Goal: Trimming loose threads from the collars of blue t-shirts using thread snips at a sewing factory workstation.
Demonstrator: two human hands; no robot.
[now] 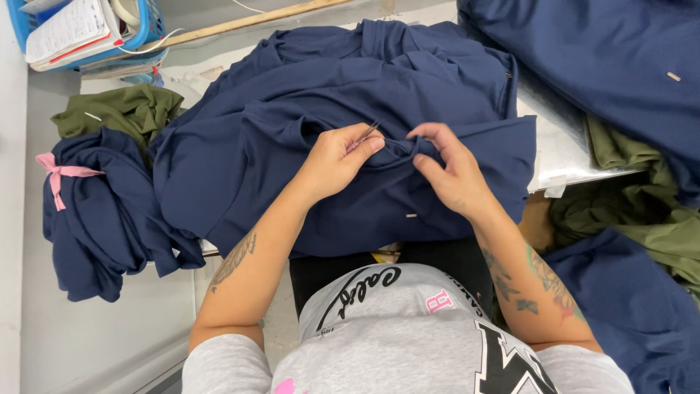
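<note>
Left hand (337,162) pinches small metal snips (364,136), blades half hidden; right hand (450,169) bunches navy garment (306,124) on table centre, fingertips buried in folds; olive cloth (120,109) at ten o'clock

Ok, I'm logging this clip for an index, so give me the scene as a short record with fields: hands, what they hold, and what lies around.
left hand: holds small thin metal snips at a fold of the cloth
right hand: pinches the navy garment beside the snips
work surface: pale table
left side: navy bundle tied with a pink strip, olive garment, blue basket of papers
right side: more navy cloth, olive cloth
</note>
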